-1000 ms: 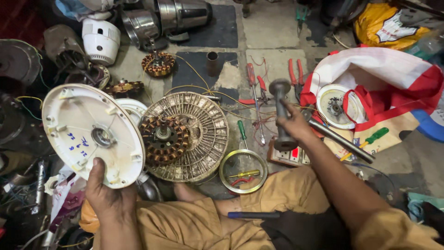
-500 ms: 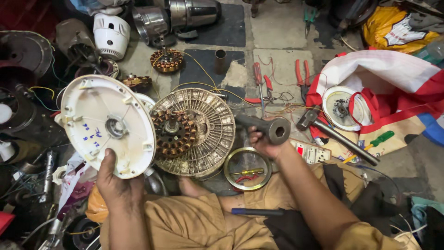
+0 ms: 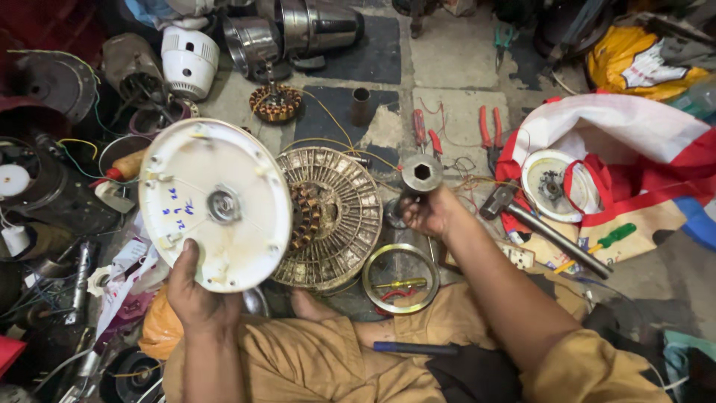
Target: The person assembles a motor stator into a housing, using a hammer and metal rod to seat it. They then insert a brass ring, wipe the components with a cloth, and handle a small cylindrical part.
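Observation:
My left hand (image 3: 195, 295) grips the lower edge of a round white fan motor cover (image 3: 215, 203), tilted up and partly over the left side of a round metal fan motor body (image 3: 339, 218) with copper windings that lies on the floor. My right hand (image 3: 426, 213) holds a dark metal socket tube (image 3: 420, 174) with a hexagonal opening facing up, just right of the motor body. A foot shows below the motor body.
A hammer (image 3: 541, 227) lies right of my right hand. A small round tin lid (image 3: 401, 277) holds a screwdriver. Red pliers (image 3: 491, 134), a copper stator (image 3: 276, 103), steel vessels (image 3: 298, 30), a red-white bag (image 3: 634, 157) with a white cover and several motor parts crowd the floor.
My right hand has carried the socket tube left from beside the hammer toward the motor body. My left hand has moved the white cover right, so it overlaps the motor body.

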A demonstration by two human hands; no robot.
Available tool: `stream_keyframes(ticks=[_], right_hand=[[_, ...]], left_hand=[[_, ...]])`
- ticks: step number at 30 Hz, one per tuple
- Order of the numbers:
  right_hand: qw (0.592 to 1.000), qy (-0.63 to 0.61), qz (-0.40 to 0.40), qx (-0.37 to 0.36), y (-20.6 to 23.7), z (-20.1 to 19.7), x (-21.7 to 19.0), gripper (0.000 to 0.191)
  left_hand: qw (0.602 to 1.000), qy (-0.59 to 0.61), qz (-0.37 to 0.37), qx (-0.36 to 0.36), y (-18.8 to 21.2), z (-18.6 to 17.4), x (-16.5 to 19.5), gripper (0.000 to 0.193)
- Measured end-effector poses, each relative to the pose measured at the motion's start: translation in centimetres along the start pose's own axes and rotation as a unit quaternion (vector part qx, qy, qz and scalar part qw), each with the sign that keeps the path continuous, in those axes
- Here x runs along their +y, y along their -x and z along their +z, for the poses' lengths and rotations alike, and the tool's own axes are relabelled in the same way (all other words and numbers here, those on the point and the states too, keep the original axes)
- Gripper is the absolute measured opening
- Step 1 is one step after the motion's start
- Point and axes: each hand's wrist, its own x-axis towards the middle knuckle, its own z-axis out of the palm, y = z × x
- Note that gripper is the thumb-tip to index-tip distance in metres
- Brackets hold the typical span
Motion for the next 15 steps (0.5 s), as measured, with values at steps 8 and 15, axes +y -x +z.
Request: stream_keyframes(ticks=[8,15], right_hand=[[0.988,0.081,-0.051,-0.123,-0.2,-1.2,-0.7,0.049],[0.932,0.023,-0.362,0.007,7.1,-4.4,4.2,0.058]], left_hand=[[0.986,-0.126,-0.087,0.061,1.9,5.2,-4.4,0.046],[0.978,-0.200,-0.065,0.007,4.7,8.4,-11.6,0.037]])
